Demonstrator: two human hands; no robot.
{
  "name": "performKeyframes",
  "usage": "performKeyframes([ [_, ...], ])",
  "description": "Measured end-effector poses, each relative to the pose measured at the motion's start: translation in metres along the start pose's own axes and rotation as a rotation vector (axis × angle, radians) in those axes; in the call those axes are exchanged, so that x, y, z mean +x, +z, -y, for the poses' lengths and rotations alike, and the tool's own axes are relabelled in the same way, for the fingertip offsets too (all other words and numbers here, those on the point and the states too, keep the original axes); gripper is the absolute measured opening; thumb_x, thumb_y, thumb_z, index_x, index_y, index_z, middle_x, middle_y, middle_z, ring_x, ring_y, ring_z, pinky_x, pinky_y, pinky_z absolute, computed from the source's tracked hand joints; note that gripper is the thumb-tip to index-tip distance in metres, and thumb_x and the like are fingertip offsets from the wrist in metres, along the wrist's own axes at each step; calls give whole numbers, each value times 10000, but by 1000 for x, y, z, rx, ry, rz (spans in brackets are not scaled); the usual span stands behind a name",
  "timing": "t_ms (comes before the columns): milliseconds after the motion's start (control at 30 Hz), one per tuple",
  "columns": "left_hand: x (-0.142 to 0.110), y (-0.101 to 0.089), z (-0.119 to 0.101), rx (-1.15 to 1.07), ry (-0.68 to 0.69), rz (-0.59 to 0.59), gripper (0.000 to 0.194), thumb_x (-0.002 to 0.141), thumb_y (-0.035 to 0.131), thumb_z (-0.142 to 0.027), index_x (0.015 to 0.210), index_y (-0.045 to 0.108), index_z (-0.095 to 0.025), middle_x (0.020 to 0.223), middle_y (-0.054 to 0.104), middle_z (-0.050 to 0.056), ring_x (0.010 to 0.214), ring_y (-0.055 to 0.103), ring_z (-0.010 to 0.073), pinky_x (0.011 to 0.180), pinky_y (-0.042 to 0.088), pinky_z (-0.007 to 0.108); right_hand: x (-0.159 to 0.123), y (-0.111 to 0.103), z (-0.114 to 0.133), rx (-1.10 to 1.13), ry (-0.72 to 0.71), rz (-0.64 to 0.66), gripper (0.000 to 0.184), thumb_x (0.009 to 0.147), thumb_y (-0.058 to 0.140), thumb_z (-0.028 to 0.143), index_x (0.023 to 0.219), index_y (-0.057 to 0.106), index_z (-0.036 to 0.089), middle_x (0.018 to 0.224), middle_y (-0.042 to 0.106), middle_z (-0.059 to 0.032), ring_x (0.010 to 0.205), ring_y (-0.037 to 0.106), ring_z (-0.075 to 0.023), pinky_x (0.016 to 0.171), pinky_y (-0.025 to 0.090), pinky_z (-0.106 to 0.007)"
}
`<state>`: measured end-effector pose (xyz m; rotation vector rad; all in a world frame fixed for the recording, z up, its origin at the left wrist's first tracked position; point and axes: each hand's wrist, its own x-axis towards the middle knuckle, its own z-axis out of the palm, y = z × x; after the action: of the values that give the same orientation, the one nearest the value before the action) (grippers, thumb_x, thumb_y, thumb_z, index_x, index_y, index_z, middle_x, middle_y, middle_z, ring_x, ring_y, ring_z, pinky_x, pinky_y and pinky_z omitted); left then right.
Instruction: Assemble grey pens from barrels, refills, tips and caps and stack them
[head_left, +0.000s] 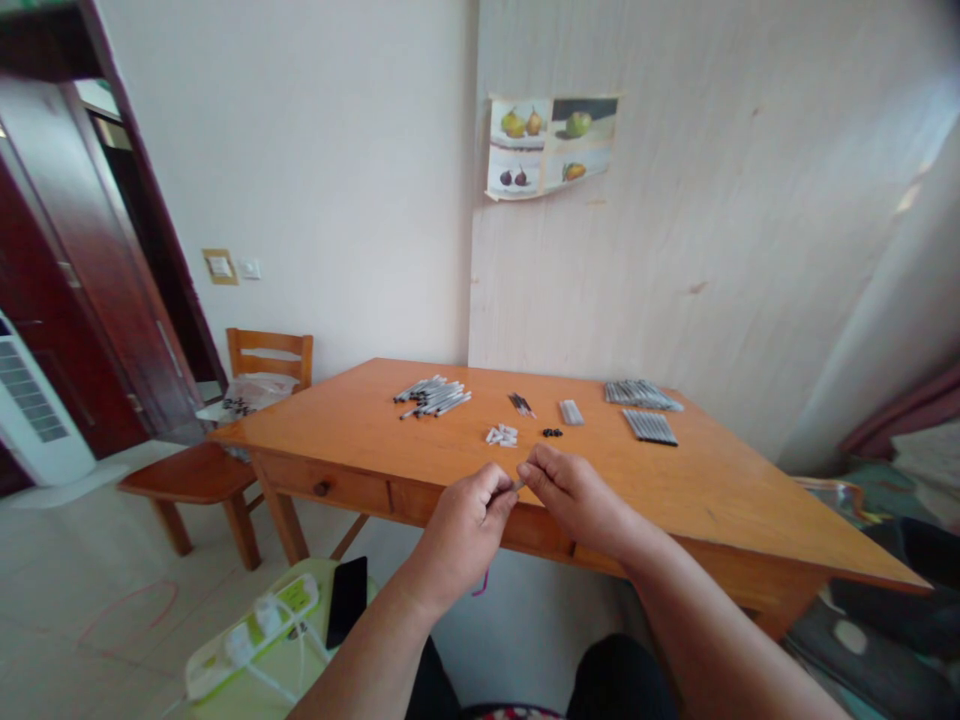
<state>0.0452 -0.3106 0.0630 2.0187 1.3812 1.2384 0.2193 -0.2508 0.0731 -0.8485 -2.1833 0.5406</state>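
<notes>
"Head view: what is the left hand (pixel 471 512) doing?"

"Its grip is pinching a thin, pale piece (pixel 517 485) just below the centre of the frame. Fingers are hiding most of it, so its full shape is escaping me."

"And the right hand (pixel 574 490)?"

"Its grip is grasping the same piece from the right, fingertips nearly meeting the left ones. Both hands are overlapping the near edge of the table (pixel 675 490)."

"What is lying beyond them?"

"Small white pieces (pixel 501 437) and black bits (pixel 553 433) are sitting just above the hands, near mid-frame. Behind these, thin dark rods (pixel 520 403) and a pale row of tubes (pixel 571 413) are lying apart. Left of centre, a heap of grey sticks (pixel 433 397) is spreading out; right of centre, a neat grey row (pixel 649 427) is lying in front of another grey batch (pixel 641 393)."

"Anything lower down?"

"At lower left, a black phone (pixel 347 600) is resting beside a power strip (pixel 247 635); above them, a wooden chair (pixel 270 345) is carrying a plastic bag (pixel 259 390)."
</notes>
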Motion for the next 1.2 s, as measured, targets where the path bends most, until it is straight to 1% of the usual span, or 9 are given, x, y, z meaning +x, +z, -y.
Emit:
performKeyframes([
  [133,-1,0,0,6,18,14,138,914,493,-273,830,581,-209,761,623,-14,708,546,135,668,367,245,-1,-2,-5,-36,5,29,326,974,428,411,718,424,209,639,458,30,584,403,-117,558,291,-264],
  [300,-1,1,0,-2,29,42,149,926,484,-293,856,587,-210,785,632,-9,733,561,141,691,377,252,-3,-2,-6,-26,26,62,404,982,388,490,698,433,205,621,452,29,578,406,-118,560,296,-265],
  [467,0,0,3,-82,-10,64,167,930,479,-310,838,563,-199,781,626,-5,739,562,140,696,396,251,-3,-1,-6,129,35,67,468,984,345,543,708,479,190,648,462,20,603,422,-117,584,338,-261],
  [567,0,0,7,-159,-50,82,169,932,474,-325,881,570,-196,813,642,6,754,574,142,713,417,257,-3,-5,-7,232,51,62,491,989,314,556,743,515,182,665,501,5,608,450,-119,583,364,-259],
  [667,0,0,10,-224,-87,118,189,939,457,-347,918,568,-196,806,642,6,709,561,135,676,421,255,-5,-10,-8,265,70,62,484,988,322,554,775,540,178,690,537,-9,609,470,-121,577,381,-257],
  [800,0,0,9,-305,-112,163,222,937,460,-378,923,567,-184,796,637,17,685,546,127,654,425,248,-8,-14,-3,253,37,105,464,988,346,538,781,558,182,697,523,-4,631,475,-123,603,394,-259],
  [933,0,-1,5,-363,-140,216,251,938,454,-395,911,566,-172,786,632,25,653,523,115,626,415,237,-9,-13,0,226,23,143,419,982,377,530,780,519,191,699,502,11,640,460,-123,607,379,-263],
  [1067,0,-2,5,-371,-149,238,248,938,451,-392,907,560,-171,775,629,19,633,506,108,612,403,236,-9,-9,0,129,13,105,388,988,383,497,754,472,201,683,471,22,625,429,-122,594,347,-267],
  [1200,0,1,7,-298,-99,169,191,920,482,-348,868,563,-183,765,617,8,687,529,124,647,404,243,-10,-1,1,63,26,25,369,991,395,454,721,440,207,654,451,28,598,415,-120,576,317,-270],
])
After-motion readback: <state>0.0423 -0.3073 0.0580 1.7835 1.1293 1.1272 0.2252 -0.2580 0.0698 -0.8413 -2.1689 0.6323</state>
